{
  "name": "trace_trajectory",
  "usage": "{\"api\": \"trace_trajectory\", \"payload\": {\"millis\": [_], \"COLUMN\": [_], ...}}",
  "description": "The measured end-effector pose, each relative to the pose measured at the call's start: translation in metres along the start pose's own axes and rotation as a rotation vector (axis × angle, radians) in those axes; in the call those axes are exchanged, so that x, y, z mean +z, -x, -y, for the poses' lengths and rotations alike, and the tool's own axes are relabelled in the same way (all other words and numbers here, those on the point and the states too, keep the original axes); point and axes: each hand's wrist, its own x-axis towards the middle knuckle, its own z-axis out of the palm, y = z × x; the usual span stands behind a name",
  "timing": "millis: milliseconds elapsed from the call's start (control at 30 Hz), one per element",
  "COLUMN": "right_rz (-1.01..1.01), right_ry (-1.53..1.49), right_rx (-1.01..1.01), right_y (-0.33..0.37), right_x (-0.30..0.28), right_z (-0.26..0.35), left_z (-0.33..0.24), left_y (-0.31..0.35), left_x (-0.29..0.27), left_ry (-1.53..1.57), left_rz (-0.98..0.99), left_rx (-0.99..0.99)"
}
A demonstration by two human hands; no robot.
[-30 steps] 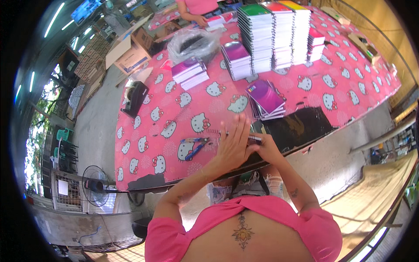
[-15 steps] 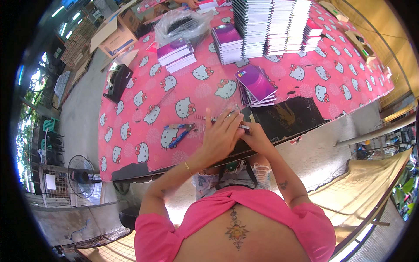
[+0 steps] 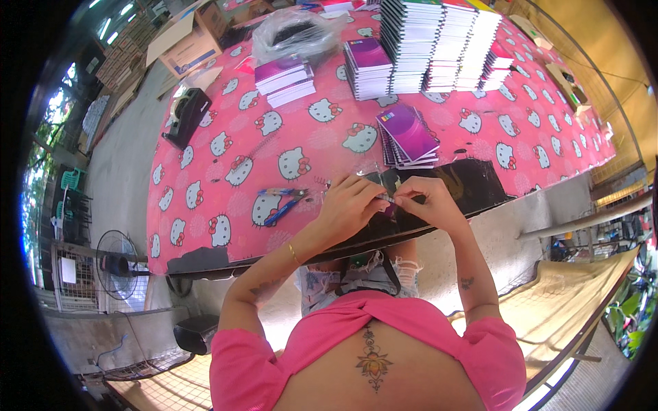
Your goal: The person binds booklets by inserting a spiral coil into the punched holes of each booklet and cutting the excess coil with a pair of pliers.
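At the table's near edge, my left hand (image 3: 353, 203) curls over a small spiral notebook (image 3: 389, 209), gripping it. Only a purple bit and part of the bound edge show between my hands; the rest is hidden. My right hand (image 3: 430, 197) has its wrist raised, thumb and fingertips pinched at that bound edge. Left of my left hand lie blue-handled pliers (image 3: 282, 205), their handles spread. A loose pink coil (image 3: 321, 181) rests just beyond my left knuckles. Past my hands sits a short stack of purple spiral notebooks (image 3: 408, 133), slightly fanned.
The table (image 3: 205, 171) has a pink patterned cover, with a black patch (image 3: 480, 181) along its near edge. Farther back stand tall notebook stacks (image 3: 415, 51), a lower purple stack (image 3: 284, 82), a plastic bag (image 3: 298, 38), a black tape dispenser (image 3: 186, 118) and a cardboard box (image 3: 188, 41).
My right hand has lifted its wrist and turned, from holding the notebook's side to pinching at its bound edge. My left hand has shifted slightly, its fingers now lower over the notebook.
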Motion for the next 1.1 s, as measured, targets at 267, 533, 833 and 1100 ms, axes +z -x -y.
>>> {"api": "trace_trajectory", "payload": {"millis": [267,533,833,1100], "right_rz": [-0.399,-0.397,-0.257,-0.253], "right_ry": [-0.099,0.645,0.658,0.651], "right_rx": [-0.132,-0.415,-0.288,-0.286], "right_y": [0.001,0.012,0.019,0.019], "right_x": [0.056,0.073,0.085,0.084], "right_z": [-0.004,-0.009,-0.023,-0.020], "left_z": [0.001,0.052,0.046,0.065], "left_y": [0.014,0.064,0.065,0.042], "left_x": [-0.013,-0.096,-0.079,-0.067], "left_ry": [-0.073,-0.141,0.576,1.234], "left_rz": [-0.075,-0.022,0.156,0.360], "left_rx": [0.031,-0.260,-0.985,-1.307]}}
